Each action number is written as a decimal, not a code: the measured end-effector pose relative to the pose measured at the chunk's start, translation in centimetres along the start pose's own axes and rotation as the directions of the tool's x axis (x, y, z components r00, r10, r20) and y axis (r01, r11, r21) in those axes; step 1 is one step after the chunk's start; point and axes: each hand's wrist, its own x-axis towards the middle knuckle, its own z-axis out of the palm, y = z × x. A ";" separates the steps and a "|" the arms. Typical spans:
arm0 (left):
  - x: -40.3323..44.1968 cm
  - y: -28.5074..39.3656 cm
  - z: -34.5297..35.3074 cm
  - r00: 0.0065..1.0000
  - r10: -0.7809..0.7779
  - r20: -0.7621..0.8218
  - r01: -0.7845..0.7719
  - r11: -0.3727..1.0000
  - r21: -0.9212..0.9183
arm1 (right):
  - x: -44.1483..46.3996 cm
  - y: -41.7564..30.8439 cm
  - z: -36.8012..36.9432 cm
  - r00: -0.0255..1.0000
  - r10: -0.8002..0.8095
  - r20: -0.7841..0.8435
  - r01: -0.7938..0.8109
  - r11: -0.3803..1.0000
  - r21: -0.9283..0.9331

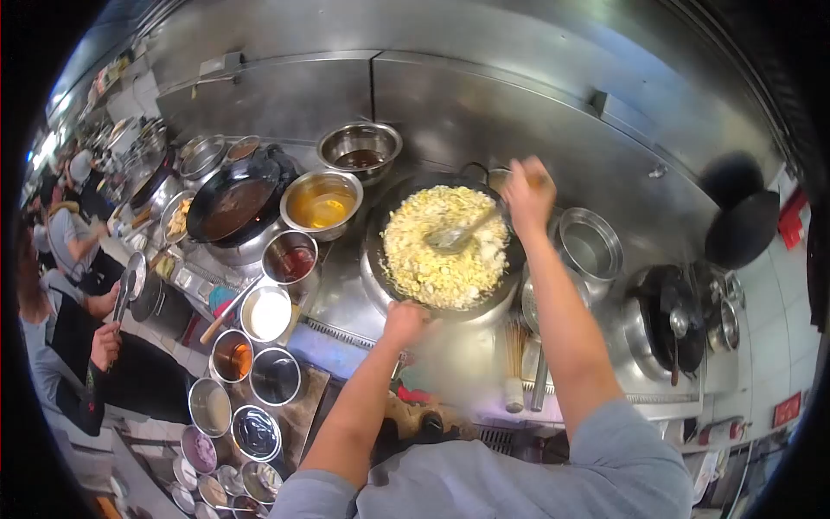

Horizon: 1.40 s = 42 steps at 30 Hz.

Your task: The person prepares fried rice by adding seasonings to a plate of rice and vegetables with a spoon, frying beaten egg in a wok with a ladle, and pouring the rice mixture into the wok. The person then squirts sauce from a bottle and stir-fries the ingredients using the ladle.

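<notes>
A large dark wok [372, 251] on the steel stove holds a heap of yellow and white chopped food [424, 270]. My right hand [530, 195] is closed round the handle of a metal ladle [451, 239], whose bowl rests in the food. At the wok's near edge, my left hand [406, 323] is closed and slightly blurred; what it grips is hidden under the fingers.
Left of the wok stand a bowl of yellow liquid [321, 206], a steel bowl [360, 149] and several pots of seasonings. A strainer [529, 303] and a bamboo brush [515, 363] lie to the right. Co-workers [73, 229] stand at far left.
</notes>
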 end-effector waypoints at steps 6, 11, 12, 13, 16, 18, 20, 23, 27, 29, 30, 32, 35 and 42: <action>0.3 0.7 -1.2 0.989 -0.095 0.116 0.090 0.995 0.050 | -0.9 -2.7 4.9 0.979 -0.200 0.031 0.202 0.959 -0.198; -0.2 1.1 -1.1 0.990 -0.093 0.104 0.088 0.995 0.052 | 3.6 0.2 3.7 0.988 -0.045 0.149 0.094 0.935 -0.343; 0.2 1.2 -1.4 0.985 -0.111 0.129 0.104 0.993 0.061 | 5.3 -1.7 3.8 0.996 -0.090 0.028 0.094 0.936 -0.339; 0.3 1.2 -1.5 0.977 -0.142 0.159 0.133 0.989 0.065 | 6.3 -3.5 3.2 0.989 -0.140 -0.044 0.117 0.934 -0.338; 0.0 0.3 -0.3 0.995 -0.092 0.027 0.091 0.996 0.022 | 4.5 0.1 0.1 0.983 -0.183 -0.023 0.172 0.955 -0.240; -0.2 0.7 -0.6 0.998 -0.058 -0.003 0.058 0.998 0.032 | 4.7 4.8 -0.1 0.957 -0.227 0.178 0.266 0.934 -0.238; -1.0 1.7 -0.3 0.996 -0.086 0.017 0.086 0.996 0.027 | 4.8 -0.4 1.2 0.991 -0.005 0.134 0.032 0.978 -0.206; -0.8 0.6 0.0 0.989 -0.151 -0.009 0.151 0.989 -0.005 | 3.7 -10.2 3.0 0.941 0.248 0.230 -0.249 0.968 -0.025; -0.1 0.1 -0.2 0.997 -0.072 -0.038 0.070 0.996 -0.063 | -5.4 -2.7 1.5 0.909 -0.358 0.211 0.416 0.779 -0.470; -0.3 0.5 -0.8 0.983 -0.137 0.119 0.140 0.990 -0.012 | -4.1 -1.0 2.0 0.926 -0.297 0.232 0.360 0.881 -0.308; -0.6 0.7 -1.0 0.990 -0.123 0.066 0.125 0.992 -0.023 | -4.9 -3.4 3.1 0.967 -0.207 0.148 0.242 0.926 -0.289; -0.6 0.5 -0.6 0.996 -0.079 -0.032 0.078 0.996 -0.044 | -6.8 -6.5 5.5 0.988 -0.121 0.091 0.140 0.959 -0.247; -1.1 0.8 -0.6 0.994 -0.042 -0.098 0.038 0.998 -0.042 | -10.4 -5.4 5.1 0.977 -0.213 0.022 0.213 0.950 -0.227; -1.1 0.7 -0.4 0.997 -0.038 -0.067 0.033 0.997 -0.063 | -7.1 -11.1 2.5 0.990 -0.081 -0.118 0.052 0.972 -0.229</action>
